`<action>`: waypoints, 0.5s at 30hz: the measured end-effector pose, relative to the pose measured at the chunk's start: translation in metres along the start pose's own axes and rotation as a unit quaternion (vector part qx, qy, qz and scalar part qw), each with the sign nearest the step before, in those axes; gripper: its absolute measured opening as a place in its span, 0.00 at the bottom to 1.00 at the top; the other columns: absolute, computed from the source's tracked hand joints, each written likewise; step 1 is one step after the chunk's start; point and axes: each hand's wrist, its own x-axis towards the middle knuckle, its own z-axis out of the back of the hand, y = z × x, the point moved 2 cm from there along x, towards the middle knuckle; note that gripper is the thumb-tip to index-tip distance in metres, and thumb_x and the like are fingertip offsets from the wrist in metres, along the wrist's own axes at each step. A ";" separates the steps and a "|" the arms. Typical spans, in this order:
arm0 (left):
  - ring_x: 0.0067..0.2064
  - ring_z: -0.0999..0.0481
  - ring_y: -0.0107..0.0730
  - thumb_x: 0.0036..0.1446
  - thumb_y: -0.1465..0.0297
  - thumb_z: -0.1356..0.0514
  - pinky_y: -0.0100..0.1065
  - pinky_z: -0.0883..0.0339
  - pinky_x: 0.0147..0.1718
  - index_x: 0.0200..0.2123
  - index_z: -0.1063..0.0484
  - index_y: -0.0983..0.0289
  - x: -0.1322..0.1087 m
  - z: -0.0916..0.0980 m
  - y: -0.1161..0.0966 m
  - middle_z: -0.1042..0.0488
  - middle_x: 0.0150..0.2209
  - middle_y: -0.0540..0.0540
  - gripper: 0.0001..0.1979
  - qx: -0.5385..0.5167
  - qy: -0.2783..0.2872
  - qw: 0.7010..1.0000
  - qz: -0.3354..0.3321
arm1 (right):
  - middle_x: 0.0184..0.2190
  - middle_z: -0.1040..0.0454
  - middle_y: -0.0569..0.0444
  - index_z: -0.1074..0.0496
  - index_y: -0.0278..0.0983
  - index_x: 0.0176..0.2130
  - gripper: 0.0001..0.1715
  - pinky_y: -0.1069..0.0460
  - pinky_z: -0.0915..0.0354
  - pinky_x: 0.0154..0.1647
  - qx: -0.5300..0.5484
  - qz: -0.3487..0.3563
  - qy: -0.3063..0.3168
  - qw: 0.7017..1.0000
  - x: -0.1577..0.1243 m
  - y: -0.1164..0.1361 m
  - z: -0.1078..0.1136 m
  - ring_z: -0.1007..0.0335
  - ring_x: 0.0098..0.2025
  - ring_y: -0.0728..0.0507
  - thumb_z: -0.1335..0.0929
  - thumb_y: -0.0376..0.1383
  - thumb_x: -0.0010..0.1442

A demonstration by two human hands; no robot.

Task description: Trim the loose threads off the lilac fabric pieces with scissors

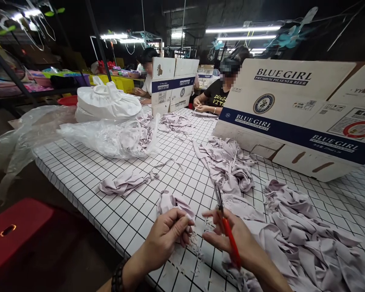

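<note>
Pinched in my left hand (170,231) is the near end of a pale mauve fabric piece (167,202), which lies on the grid-patterned table. My right hand (234,239) holds a pair of scissors (230,239) with red handles, blades pointing up and away from me; thumb and forefinger are spread apart. Small thread and fabric trimmings (196,247) lie scattered between and below my hands. A large heap of the same mauve fabric (310,235) spreads to the right, partly beneath my right forearm. One more crumpled mauve piece (123,183) lies left of centre.
Beyond my hands is another fabric pile (228,162). Cardboard cartons (286,97) stand along the table's right and far side. Clear plastic bags (109,136) and a white sack (108,101) occupy the left. Two people sit across the table. A red stool (21,231) is at lower left.
</note>
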 end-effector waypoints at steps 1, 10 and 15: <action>0.23 0.33 0.23 0.59 0.53 0.41 0.26 0.38 0.24 0.34 0.29 0.67 0.000 0.001 0.002 0.31 0.24 0.50 0.20 0.003 -0.007 1.000 -0.004 | 0.28 0.33 0.59 0.30 0.40 0.42 0.24 0.54 0.37 0.27 0.034 -0.003 0.016 0.999 0.006 -0.001 -0.007 0.37 0.28 0.48 0.23 0.41 0.46; 0.38 0.25 0.37 0.47 0.74 0.34 0.32 0.32 0.35 0.49 0.27 0.63 -0.013 0.026 0.022 0.23 0.37 0.56 0.22 0.228 0.013 0.974 -0.009 | 0.24 0.36 0.60 0.36 0.38 0.28 0.19 0.54 0.37 0.28 0.200 0.030 0.125 0.971 0.006 0.038 -0.038 0.38 0.26 0.49 0.26 0.45 0.51; 0.25 0.27 0.31 0.52 0.74 0.42 0.26 0.38 0.21 0.28 0.23 0.66 0.024 0.026 0.003 0.25 0.24 0.52 0.07 0.269 0.066 0.957 0.083 | 0.36 0.22 0.47 0.35 0.39 0.24 0.26 0.48 0.28 0.34 0.165 -0.029 -0.018 0.986 -0.003 0.008 -0.006 0.26 0.33 0.40 0.25 0.54 0.45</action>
